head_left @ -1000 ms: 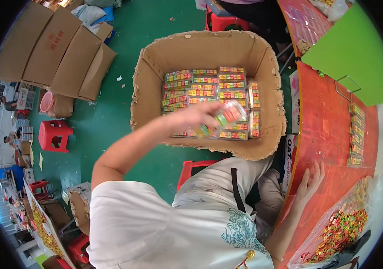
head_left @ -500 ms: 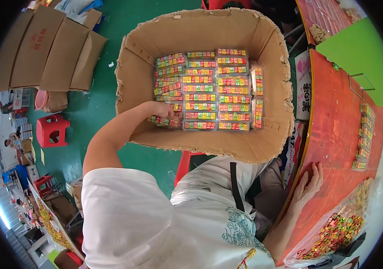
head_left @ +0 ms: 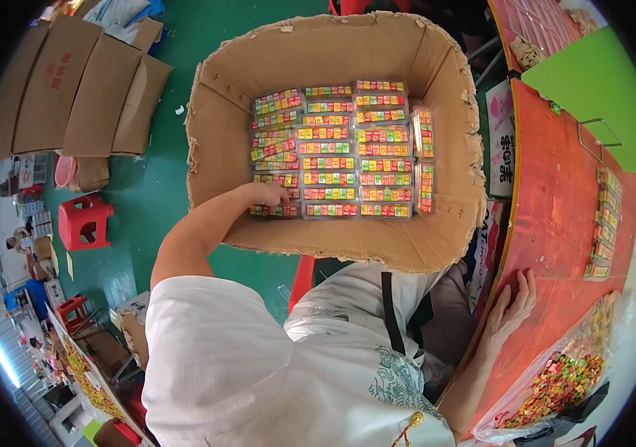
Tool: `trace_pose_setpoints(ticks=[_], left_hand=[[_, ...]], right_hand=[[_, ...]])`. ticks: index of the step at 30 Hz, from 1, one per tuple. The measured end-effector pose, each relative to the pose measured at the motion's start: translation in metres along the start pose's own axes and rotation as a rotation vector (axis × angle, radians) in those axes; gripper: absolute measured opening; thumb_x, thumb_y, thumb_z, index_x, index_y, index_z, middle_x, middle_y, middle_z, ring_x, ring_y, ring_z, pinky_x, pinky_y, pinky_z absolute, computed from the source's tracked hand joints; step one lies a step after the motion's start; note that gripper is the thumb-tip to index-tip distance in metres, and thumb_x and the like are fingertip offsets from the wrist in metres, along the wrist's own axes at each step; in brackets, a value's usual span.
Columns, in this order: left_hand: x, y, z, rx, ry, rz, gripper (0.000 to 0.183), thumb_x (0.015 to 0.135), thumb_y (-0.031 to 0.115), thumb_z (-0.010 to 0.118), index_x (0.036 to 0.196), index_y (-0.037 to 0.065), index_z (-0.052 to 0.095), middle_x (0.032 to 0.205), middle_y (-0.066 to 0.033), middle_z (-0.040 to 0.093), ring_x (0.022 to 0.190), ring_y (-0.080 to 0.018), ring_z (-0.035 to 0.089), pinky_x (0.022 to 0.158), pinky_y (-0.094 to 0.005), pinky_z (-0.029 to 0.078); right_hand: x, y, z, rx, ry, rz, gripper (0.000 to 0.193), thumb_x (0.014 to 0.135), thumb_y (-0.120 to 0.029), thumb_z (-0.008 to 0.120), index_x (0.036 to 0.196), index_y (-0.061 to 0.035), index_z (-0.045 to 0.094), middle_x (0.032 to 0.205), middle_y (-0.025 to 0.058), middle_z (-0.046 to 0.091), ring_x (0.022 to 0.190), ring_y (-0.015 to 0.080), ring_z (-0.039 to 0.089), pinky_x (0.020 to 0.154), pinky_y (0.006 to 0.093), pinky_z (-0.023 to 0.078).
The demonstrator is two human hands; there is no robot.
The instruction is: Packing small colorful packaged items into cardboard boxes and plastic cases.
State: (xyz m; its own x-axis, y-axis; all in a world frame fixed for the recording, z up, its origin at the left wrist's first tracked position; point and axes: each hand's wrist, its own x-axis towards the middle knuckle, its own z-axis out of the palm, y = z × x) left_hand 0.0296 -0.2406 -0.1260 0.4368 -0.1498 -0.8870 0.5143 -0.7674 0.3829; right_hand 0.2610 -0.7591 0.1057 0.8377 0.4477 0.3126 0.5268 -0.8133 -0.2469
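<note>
A green floor (head_left: 161, 186) runs under everything. At the far left, flattened brown cardboard sheets (head_left: 72, 89) lie fanned out, with a square red plastic stool (head_left: 84, 221) just below them. In the middle stands a big open cardboard box (head_left: 437, 238), its rim ragged and torn, its walls dull and creased. Inside it, clear flat packs of bright multicoloured candy (head_left: 333, 149) lie in neat rows. The left hand (head_left: 267, 195) reaches over the near wall, fingers curled down onto a pack at the near left corner; whether it grips it I cannot tell. To the right, a glossy red table (head_left: 556, 223) curves away. The right hand (head_left: 511, 302) rests flat on its edge, fingers spread wide, holding nothing. A clear bag of loose candies (head_left: 556, 380) slumps near it, and a green board (head_left: 601, 89) lies beyond.
</note>
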Motion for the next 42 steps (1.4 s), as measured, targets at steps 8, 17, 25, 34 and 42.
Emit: trace_pose_setpoints(ticks=[8,17,25,34,42], left_hand=[[-0.021,0.034,0.0,0.089,0.142,-0.045,0.048,0.07,0.001,0.053,0.117,0.004,0.061,0.112,-0.0219,0.064,0.106,-0.0374,0.06,0.089,-0.0452,0.048],[-0.024,0.029,0.005,0.058,0.24,-0.094,0.038,0.072,0.006,0.055,0.109,0.0,0.062,0.111,-0.0241,0.065,0.105,-0.0374,0.062,0.088,-0.0455,0.05],[-0.025,0.006,-0.02,0.026,0.638,-0.225,0.033,0.084,0.024,0.059,0.11,0.003,0.059,0.108,-0.0207,0.066,0.09,-0.0411,0.067,0.082,-0.0493,0.053],[-0.023,0.028,-0.059,0.15,0.906,-0.464,0.065,0.073,0.026,0.076,0.128,0.009,0.046,0.129,-0.0127,0.049,0.124,-0.0304,0.045,0.096,-0.0473,0.043],[-0.007,0.019,-0.054,0.395,0.898,-0.442,0.067,0.069,0.032,0.079,0.124,0.007,0.049,0.117,-0.0139,0.056,0.112,-0.0304,0.055,0.089,-0.0476,0.044]], right_hand=[[0.001,0.001,-0.001,-0.011,0.03,-0.016,0.033,0.091,-0.006,0.055,0.124,-0.003,0.058,0.134,0.0161,0.054,0.12,0.034,0.051,0.103,0.0431,0.037],[0.0,-0.003,-0.002,-0.023,0.03,-0.006,0.034,0.091,-0.007,0.055,0.124,-0.0029,0.058,0.134,0.0173,0.054,0.121,0.0346,0.05,0.103,0.0433,0.038],[-0.001,0.0,-0.002,0.019,0.003,-0.001,0.035,0.091,-0.01,0.054,0.125,-0.0033,0.057,0.136,0.0165,0.052,0.124,0.0352,0.047,0.105,0.0452,0.035],[0.001,-0.004,-0.002,-0.006,-0.004,0.02,0.034,0.092,-0.012,0.053,0.126,-0.0033,0.056,0.138,0.0152,0.05,0.125,0.0344,0.046,0.105,0.046,0.032],[-0.001,-0.003,-0.002,-0.026,-0.017,0.031,0.034,0.093,-0.012,0.053,0.125,-0.0029,0.055,0.137,0.0158,0.051,0.125,0.0349,0.046,0.105,0.046,0.032]])
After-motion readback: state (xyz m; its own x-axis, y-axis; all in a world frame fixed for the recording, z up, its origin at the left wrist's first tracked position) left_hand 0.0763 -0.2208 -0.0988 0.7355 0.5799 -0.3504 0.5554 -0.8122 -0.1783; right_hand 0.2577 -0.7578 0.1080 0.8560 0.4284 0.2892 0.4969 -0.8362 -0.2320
